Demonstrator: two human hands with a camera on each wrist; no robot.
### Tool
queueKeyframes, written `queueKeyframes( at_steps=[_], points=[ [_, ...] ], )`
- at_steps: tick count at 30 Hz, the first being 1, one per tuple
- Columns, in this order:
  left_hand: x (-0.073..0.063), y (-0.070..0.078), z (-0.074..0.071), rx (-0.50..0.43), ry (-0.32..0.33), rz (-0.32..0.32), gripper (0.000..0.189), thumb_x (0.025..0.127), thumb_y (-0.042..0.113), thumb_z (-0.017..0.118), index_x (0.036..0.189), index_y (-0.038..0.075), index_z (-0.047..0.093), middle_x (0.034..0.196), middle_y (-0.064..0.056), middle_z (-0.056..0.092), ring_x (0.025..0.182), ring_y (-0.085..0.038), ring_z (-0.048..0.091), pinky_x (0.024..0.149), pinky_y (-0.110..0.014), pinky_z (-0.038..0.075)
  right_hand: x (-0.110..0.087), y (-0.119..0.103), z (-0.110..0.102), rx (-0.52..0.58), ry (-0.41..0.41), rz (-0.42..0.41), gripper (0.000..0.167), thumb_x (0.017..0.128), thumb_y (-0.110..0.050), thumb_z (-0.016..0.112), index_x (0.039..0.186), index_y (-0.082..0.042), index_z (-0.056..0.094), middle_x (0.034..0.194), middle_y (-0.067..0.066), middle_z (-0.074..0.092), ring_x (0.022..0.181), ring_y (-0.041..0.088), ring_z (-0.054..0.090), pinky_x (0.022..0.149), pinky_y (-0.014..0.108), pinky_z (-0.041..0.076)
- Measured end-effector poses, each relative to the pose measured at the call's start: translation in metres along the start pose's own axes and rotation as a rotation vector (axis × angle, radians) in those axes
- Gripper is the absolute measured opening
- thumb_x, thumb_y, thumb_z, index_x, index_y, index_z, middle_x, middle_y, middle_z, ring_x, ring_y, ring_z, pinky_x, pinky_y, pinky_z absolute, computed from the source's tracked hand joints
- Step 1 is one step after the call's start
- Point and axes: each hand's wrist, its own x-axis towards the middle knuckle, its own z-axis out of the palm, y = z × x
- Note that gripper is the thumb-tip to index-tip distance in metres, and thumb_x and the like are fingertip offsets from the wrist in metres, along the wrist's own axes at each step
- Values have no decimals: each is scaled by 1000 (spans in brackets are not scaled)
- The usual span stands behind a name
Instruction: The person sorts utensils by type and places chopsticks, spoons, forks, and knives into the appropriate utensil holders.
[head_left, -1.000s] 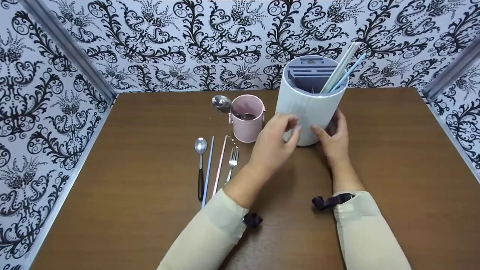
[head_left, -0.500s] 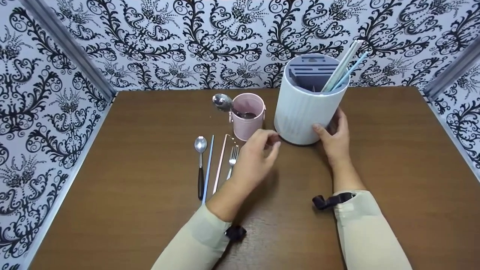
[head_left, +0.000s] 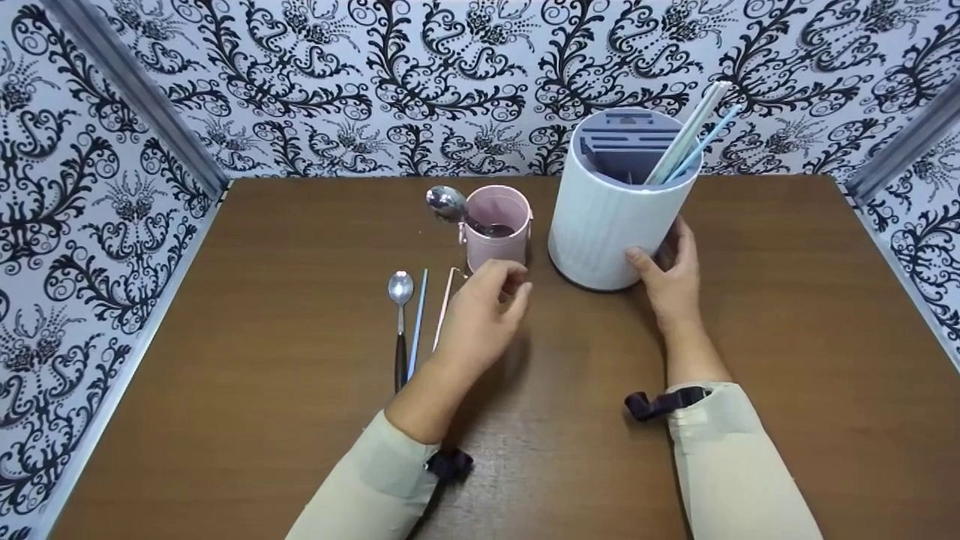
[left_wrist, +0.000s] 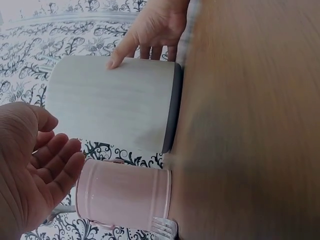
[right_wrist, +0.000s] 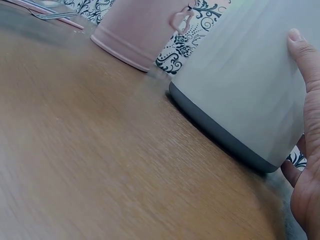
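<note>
A white utensil holder (head_left: 611, 225) with a grey slotted top stands upright at the back right of the table. Several pale sticks (head_left: 686, 139) and a thin blue one (head_left: 709, 142) lean out of it. My right hand (head_left: 670, 281) grips its lower right side, thumb on the front, fingers partly hidden behind. In front of a pink cup (head_left: 499, 217) hovers my left hand (head_left: 484, 315), fingers loosely curled around nothing. Below that hand lies a fork (left_wrist: 164, 227), hidden in the head view. A metal spoon (head_left: 447, 204) leans out of the cup.
Left of my left hand, a black-handled spoon (head_left: 401, 322), a blue straw (head_left: 418, 322) and a bent pink straw (head_left: 444, 307) lie on the brown table (head_left: 285, 300). A patterned wall (head_left: 337, 90) closes off the back and the left side.
My left hand has moved away from the utensil holder, leftward and slightly down, and now covers the fork. The right hand keeps its grip on the holder, which has barely shifted.
</note>
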Motion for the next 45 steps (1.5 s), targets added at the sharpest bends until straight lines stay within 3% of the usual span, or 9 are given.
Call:
queueKeyframes(
  at_steps=[7,12,20,26,32,39,42,45],
  points=[
    [0,-3,-7,89,-88,-67,23,99,18,69,119,7,67,109,-8,71,99,-24,70,88,-38,59,1,1,0,11,-2,5,89,84,-11,80,159,-4,34,159,16,41,147,32,39,126,47,31],
    [-1,-10,-10,120,-178,-157,33,96,19,74,126,8,64,115,-12,70,101,-27,70,89,-45,58,0,1,0,15,-5,13,89,84,-11,80,159,-4,34,159,15,41,147,31,39,126,46,30],
    [0,-17,-14,287,-283,-295,47,88,22,83,127,5,60,122,-15,66,107,-37,70,90,-53,57,0,1,-1,58,-11,4,88,83,-12,79,159,-6,36,156,13,44,144,27,43,124,45,33],
    [-2,-24,-21,311,-347,-340,49,85,16,83,126,3,59,125,-21,66,108,-41,69,93,-54,57,-1,1,-1,59,-9,6,89,83,-13,81,159,-7,36,157,13,43,145,26,42,125,46,31],
    [-5,-29,-31,309,-439,-371,43,81,13,82,116,2,59,111,-20,69,104,-39,69,91,-54,57,0,2,-1,51,-14,5,90,83,-16,83,159,-7,36,156,12,44,145,26,42,126,46,31],
    [-8,-31,-39,355,-557,-410,54,76,12,83,122,-5,59,110,-24,72,103,-39,71,91,-53,58,-1,1,-1,48,-14,16,92,83,-19,85,159,-7,35,158,12,42,147,28,40,127,47,29],
    [-8,-32,-38,379,-578,-415,47,74,9,82,115,-4,62,107,-23,73,97,-36,71,87,-52,59,-1,1,0,49,-13,15,92,83,-18,85,159,-7,35,158,13,42,148,29,39,127,46,29],
    [-9,-32,-36,400,-588,-411,25,76,4,76,99,-2,68,101,-21,75,86,-32,68,79,-49,60,0,2,0,66,-13,6,91,83,-15,84,159,-5,35,157,14,43,147,29,40,127,45,29]
  ],
)
